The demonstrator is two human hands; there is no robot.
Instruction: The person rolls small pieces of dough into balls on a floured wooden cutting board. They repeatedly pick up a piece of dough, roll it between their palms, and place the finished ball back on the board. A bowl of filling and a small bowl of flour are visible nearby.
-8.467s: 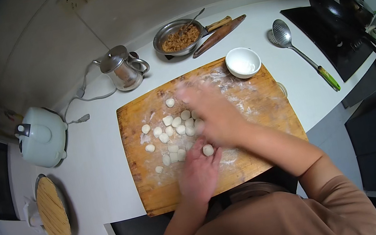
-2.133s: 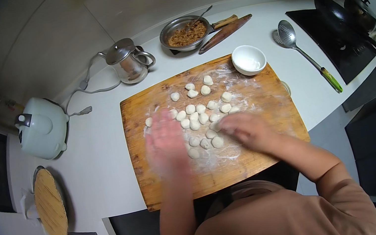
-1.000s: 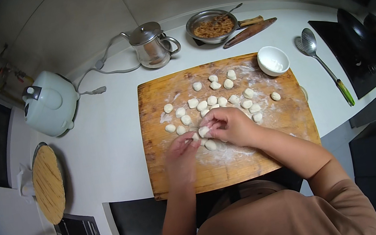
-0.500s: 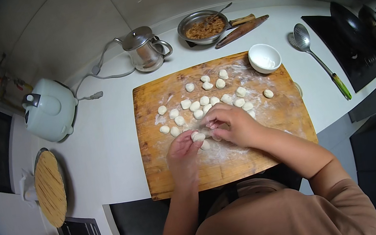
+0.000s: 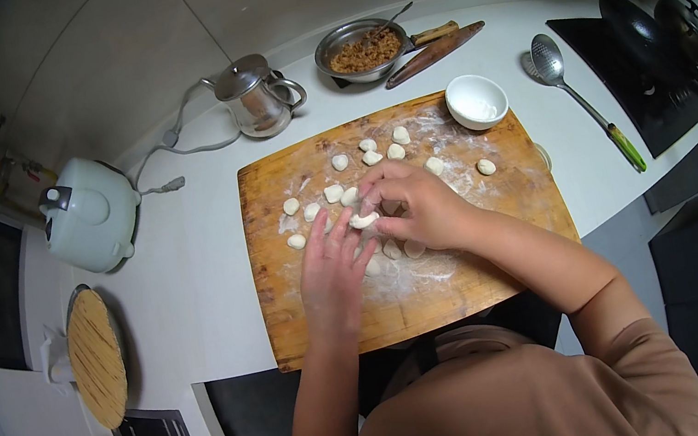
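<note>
A floured wooden board (image 5: 310,314) lies before me with several small white dough pieces, some of them (image 5: 334,194) squarish and some (image 5: 340,162) round. Over its middle, my right hand (image 5: 421,205) curls its thumb and fingers around a slightly flattened dough piece (image 5: 363,220). Just left of that piece is my left hand (image 5: 332,268), its fingers apart and their tips close to the dough. Whether they touch it is hard to make out. My right hand hides part of the dough group beneath it.
A white bowl (image 5: 477,102) stands at the board's far right corner. Behind are a pan of brown filling (image 5: 365,53), a brown rolling pin (image 5: 435,54) and a metal kettle (image 5: 258,99). A slotted spoon (image 5: 569,81) lies right; a pale green appliance (image 5: 92,215) stands left.
Both hands have moved farther away over the board, and the left fingers have spread. The dough piece that was in my left fingers is now at my right hand's fingertips.
</note>
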